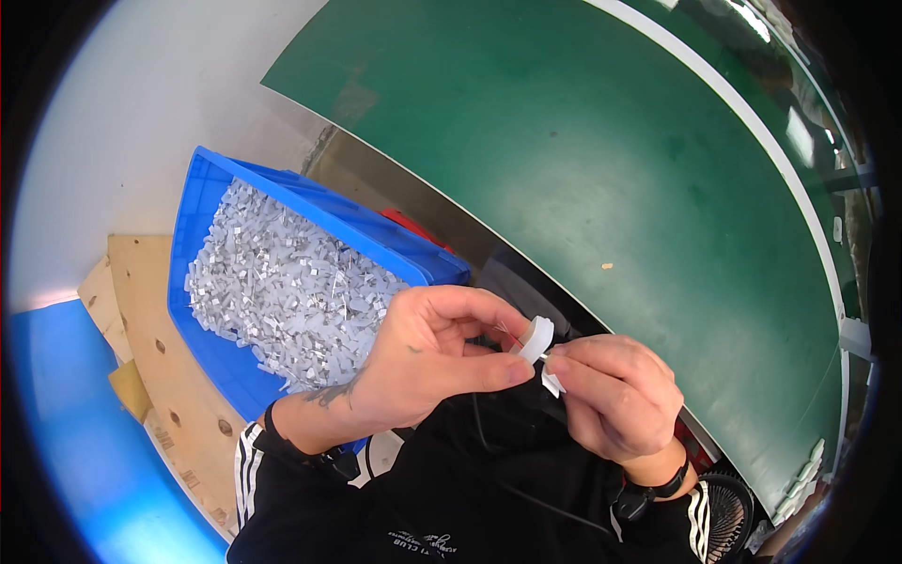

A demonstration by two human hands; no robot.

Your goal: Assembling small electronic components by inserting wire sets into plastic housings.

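Slanting up rightward lengthwise, a white ring sits pinched in the left hand.

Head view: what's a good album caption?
Left hand holds a round white piece, right hand a small white piece, near a blue bin of pale parts.

Clock centred on ring, in left hand. Right hand at 4, small part in its fingertips. Bin at 9–10, loose parts heaped inside; plywood beyond. Tabletop 11–4, scrap on it at 1–2.
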